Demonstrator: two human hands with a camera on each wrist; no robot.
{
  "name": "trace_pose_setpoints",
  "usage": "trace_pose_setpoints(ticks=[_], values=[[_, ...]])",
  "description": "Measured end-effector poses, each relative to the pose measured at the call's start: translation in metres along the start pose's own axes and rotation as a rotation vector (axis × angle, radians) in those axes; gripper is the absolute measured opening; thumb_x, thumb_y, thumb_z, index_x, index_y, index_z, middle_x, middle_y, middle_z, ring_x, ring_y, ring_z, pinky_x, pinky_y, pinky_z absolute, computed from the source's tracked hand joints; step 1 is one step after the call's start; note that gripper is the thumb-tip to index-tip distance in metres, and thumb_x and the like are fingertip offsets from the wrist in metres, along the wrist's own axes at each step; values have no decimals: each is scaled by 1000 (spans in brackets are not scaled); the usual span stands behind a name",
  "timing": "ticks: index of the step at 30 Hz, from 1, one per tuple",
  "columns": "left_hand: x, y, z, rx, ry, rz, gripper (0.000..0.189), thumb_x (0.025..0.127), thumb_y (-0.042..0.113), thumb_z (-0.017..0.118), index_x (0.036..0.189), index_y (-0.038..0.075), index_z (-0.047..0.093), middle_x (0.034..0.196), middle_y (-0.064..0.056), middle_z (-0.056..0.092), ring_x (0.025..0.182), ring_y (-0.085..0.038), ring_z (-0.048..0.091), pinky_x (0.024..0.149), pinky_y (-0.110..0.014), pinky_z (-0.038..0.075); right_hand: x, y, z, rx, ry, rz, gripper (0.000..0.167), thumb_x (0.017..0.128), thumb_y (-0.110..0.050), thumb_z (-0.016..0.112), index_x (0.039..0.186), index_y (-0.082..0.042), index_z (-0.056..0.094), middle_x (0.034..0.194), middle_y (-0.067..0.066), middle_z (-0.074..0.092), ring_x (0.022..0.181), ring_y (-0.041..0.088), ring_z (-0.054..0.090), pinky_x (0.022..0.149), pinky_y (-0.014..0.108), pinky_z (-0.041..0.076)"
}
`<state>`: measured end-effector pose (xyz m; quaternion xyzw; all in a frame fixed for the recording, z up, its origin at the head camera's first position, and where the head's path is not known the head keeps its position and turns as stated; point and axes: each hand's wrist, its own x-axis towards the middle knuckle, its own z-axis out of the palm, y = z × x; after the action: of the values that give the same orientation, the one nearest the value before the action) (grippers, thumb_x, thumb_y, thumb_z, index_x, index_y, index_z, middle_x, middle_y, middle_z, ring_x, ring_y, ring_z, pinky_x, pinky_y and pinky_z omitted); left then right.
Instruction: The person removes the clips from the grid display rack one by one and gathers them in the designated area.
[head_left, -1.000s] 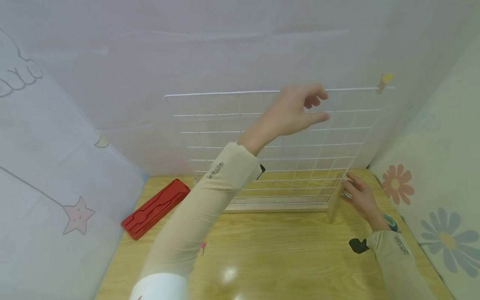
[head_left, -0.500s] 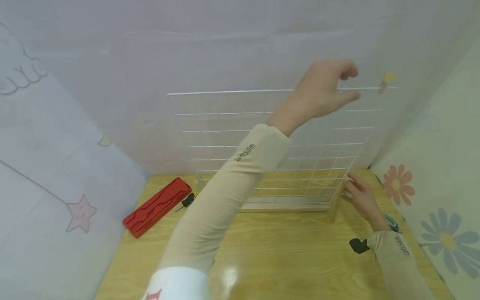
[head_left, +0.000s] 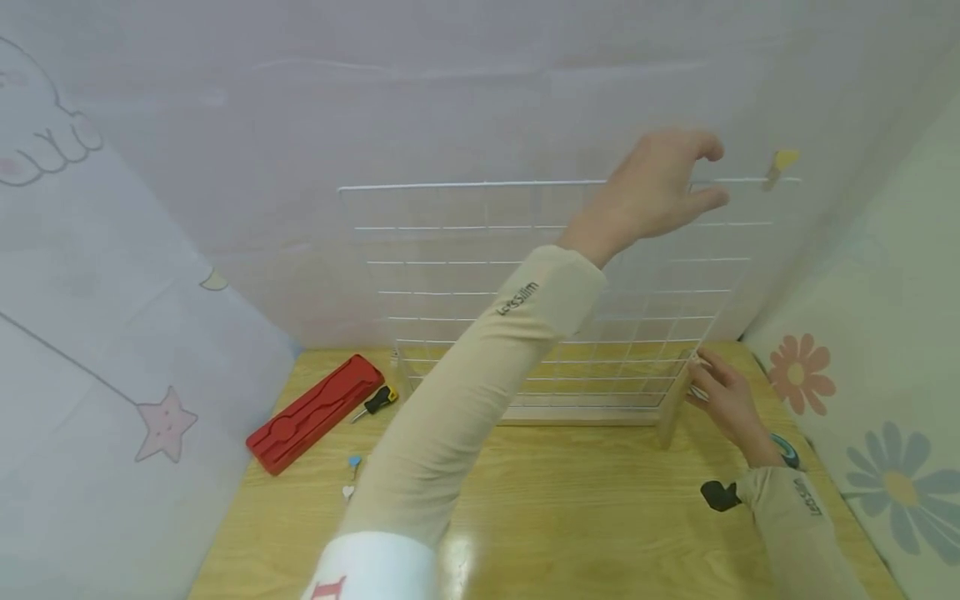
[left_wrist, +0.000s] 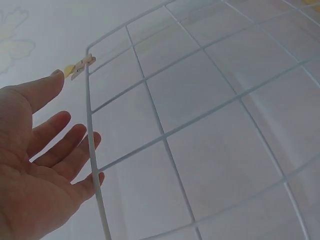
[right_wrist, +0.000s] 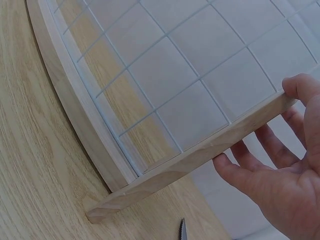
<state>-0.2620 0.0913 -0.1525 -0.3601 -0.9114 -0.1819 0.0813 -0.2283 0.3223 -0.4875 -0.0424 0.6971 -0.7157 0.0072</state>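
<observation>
A white wire grid panel [head_left: 465, 292] stands upright in a wooden base [head_left: 585, 415]. My left hand [head_left: 660, 179] is at its top rail, thumb and fingers spread apart and pinching nothing. In the left wrist view, the fingers of the left hand [left_wrist: 45, 160] reach past the rail; whether they touch it I cannot tell. Near the thumb, a small wooden clothespin [left_wrist: 82, 66] with a yellow piece is clipped on the rail. My right hand [right_wrist: 280, 175] grips the base's wooden side post [right_wrist: 200, 155] between thumb and fingers, low on the panel's right.
On the left of the wooden table [head_left: 555, 517] lie a red moulded tray [head_left: 315, 414], a black-and-yellow screwdriver [head_left: 377, 402], and blue [head_left: 355, 461] and white [head_left: 348, 492] small clips. A teal ring-shaped object [head_left: 785, 450] sits behind the right wrist. Printed cloth walls [head_left: 450, 108] enclose the space.
My left hand has moved right along the top rail towards the clothespin, slowing at the end. The screwdriver and small clips have come into view. The right hand stays on the post.
</observation>
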Motion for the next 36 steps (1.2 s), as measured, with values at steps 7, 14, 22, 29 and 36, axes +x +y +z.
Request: trace_pose_setpoints(ticks=[7, 14, 22, 29, 36], values=[[10, 15, 0, 47, -43, -17, 58, 95, 44, 55, 146, 20, 39, 145, 11, 42, 133, 1, 32, 105, -8, 19, 0, 0, -1, -20, 0, 8, 70, 100, -26, 52, 153, -3, 13, 114, -11, 52, 99, 1, 58, 79, 22, 53], [21, 31, 7, 69, -61, -14, 39, 96, 42, 53, 129, 21, 50, 120, 11, 53, 107, -2, 47, 90, -10, 34, 0, 2, -2, 7, 3, -13, 69, 100, -23, 52, 152, 1, 13, 113, -10, 52, 98, 2, 59, 79, 23, 53], [34, 50, 14, 97, -121, -29, 25, 98, 39, 52, 114, 21, 47, 100, 11, 49, 86, -1, 44, 76, -15, 36, -3, 2, -1, 34, 22, 13, 68, 100, -23, 53, 153, -3, 16, 114, -11, 51, 97, 2, 58, 78, 22, 53], [38, 53, 13, 35, -91, -64, 20, 99, 32, 52, 116, 20, 52, 105, 12, 53, 89, -1, 45, 78, -14, 37, -4, 2, 1, 51, 13, 23, 66, 100, -22, 52, 153, -6, 16, 114, -10, 51, 99, 2, 57, 80, 22, 53], [38, 53, 17, 5, -27, -98, 13, 98, 34, 52, 104, 22, 54, 99, 13, 54, 86, -1, 46, 74, -17, 38, -4, 3, 3, 77, 16, 16, 64, 100, -19, 52, 153, -5, 18, 112, -9, 53, 97, 3, 59, 79, 23, 53]])
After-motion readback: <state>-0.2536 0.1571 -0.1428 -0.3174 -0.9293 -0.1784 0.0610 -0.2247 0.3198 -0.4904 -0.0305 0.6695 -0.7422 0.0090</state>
